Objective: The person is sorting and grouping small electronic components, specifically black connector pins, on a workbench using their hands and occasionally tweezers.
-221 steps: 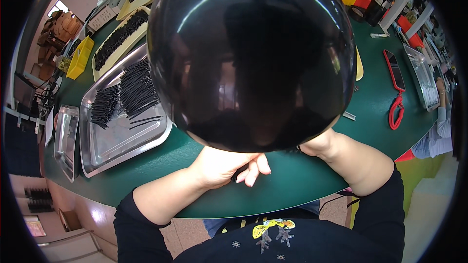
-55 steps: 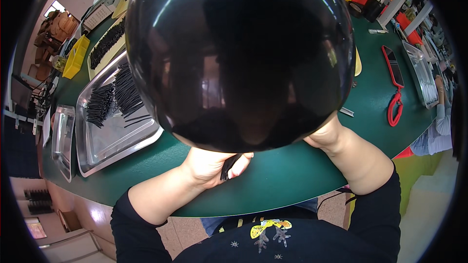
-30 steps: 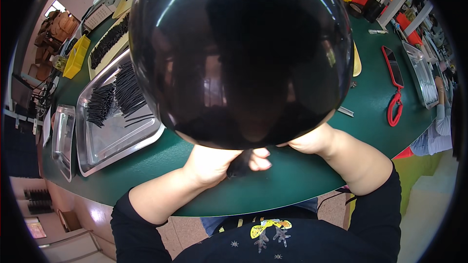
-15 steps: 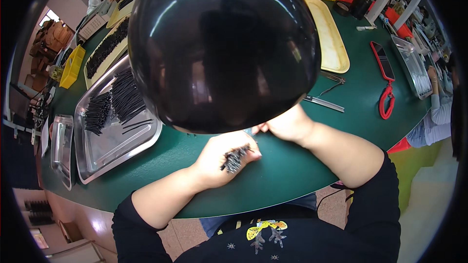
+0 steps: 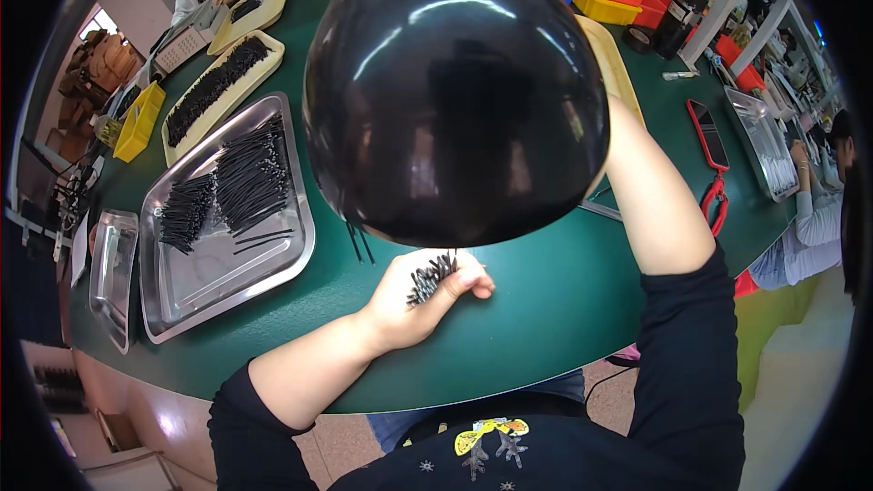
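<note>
Your bundle of thin black strips (image 5: 431,280) sits in your left hand (image 5: 414,305), over the green table (image 5: 546,327), just below the rim of the black dome (image 5: 455,118). Strips packed side by side, ends facing up at the camera; the ends catch light and read silvery-grey, slightly uneven. Too small to tell what the tips are made of.

Materials: dome is smooth, rounded, high-gloss, with bright curved reflections, narrowing to a neck at top. Table is smooth dark green with a soft sheen. Steel tray (image 5: 200,289) to your left is shiny, round-cornered, holding two side-by-side piles of black strips (image 5: 250,186) plus a couple of loose ones. Two more loose strips (image 5: 360,244) show at the dome's lower left edge.

Fingers: left ones curled snugly round the bundle, thumb (image 5: 455,285) folded along its right side. Right forearm (image 5: 659,191) runs up behind the dome; right hand hidden, so can't tell its grip.
</note>
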Motion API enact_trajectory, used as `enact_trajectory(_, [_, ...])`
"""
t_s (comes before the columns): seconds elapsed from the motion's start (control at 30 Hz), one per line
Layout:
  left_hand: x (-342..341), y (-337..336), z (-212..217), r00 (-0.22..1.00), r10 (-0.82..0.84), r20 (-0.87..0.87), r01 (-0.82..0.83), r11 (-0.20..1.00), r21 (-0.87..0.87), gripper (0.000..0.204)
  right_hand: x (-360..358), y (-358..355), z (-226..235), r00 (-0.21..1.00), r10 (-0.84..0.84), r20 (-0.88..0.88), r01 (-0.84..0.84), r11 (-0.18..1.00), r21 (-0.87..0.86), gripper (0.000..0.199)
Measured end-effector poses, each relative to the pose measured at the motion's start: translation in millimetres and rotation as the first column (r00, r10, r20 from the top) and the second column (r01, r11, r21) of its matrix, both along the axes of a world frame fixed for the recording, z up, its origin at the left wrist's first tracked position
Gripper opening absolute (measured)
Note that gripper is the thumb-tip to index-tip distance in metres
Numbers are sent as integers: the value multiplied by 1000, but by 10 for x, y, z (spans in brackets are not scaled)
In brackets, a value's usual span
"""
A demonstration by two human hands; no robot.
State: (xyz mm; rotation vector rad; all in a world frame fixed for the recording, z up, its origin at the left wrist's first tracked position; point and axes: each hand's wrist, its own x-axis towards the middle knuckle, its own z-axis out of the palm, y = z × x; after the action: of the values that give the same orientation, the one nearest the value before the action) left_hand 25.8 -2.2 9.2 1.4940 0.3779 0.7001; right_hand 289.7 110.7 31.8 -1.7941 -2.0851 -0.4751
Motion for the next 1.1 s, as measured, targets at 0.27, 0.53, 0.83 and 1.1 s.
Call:
enact_trajectory(0.27, [-44, 2, 249, 998, -21, -59, -10, 875, -484, 18, -699, -1030, 241, 222, 222, -949, -557, 828, 63, 16])
enact_trajectory(0.53, [-67, -78, 344, 998, 53, -32, -61, 804, -591, 16, -1046, -1358, 185, 43, 272, -961, -579, 791, 198, 28])
enact_trajectory(0.83, [-157, -19, 254, 999, 37, -3, -26, 636, -771, 22, -896, -1275, 7, -93, 315, -945, -577, 756, 308, 36])
enact_trajectory(1.1, [-170, 12, 209, 966, -61, 252, 249, 492, -834, 20, -685, -1131, -182, 11, 562, -827, -909, 350, 226, 43])
